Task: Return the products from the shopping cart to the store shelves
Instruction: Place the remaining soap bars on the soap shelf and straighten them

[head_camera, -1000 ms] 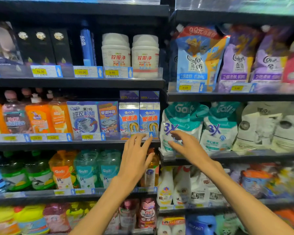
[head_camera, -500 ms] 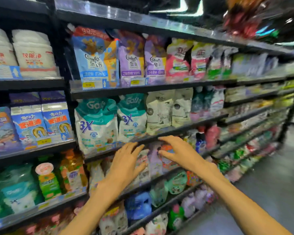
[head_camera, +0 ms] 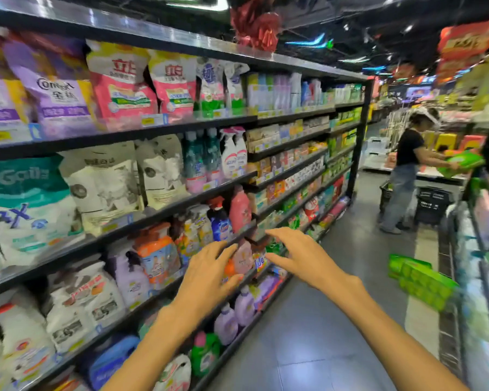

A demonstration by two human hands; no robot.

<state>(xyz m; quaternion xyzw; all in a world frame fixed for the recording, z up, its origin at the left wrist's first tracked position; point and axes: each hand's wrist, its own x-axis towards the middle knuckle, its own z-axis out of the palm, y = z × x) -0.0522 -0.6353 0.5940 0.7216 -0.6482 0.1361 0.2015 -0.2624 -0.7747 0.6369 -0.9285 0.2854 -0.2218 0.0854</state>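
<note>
In the head view, you are holding both hands out in front of you at the shelves, and neither is holding anything. Your left hand (head_camera: 209, 273) is reaching forward with its fingers straight and slightly spread, palm facing down, fingertips pointing at a pale pink bottle (head_camera: 242, 256) just beyond them; whether they are touching it cannot be told. Your right hand (head_camera: 299, 258) is hanging just beside the left one, well apart from the shelf edge, its fingers relaxed and loosely bent, thumb pointing back toward the left hand.

The products are sitting on the store shelves (head_camera: 164, 213) ahead and to the left of your hands. Just left of your left hand an orange-capped bottle (head_camera: 157, 253) is standing upright, with a dark blue spray bottle (head_camera: 220, 221) and a taller pink bottle (head_camera: 240, 210) above your fingertips. Below your left wrist, lavender bottles (head_camera: 235, 314) are lining the lower shelf. Far up to the left, white pouches (head_camera: 105, 182) and purple bags (head_camera: 57, 91) are filling the higher shelves.

No shopping cart is showing in this view. Well beyond your right hand, down the aisle, a person in a black top (head_camera: 407, 167) is holding a green pack (head_camera: 463, 162). To the right of your right forearm, green boxes (head_camera: 419, 280) are lying blurred against the opposite rack.
</note>
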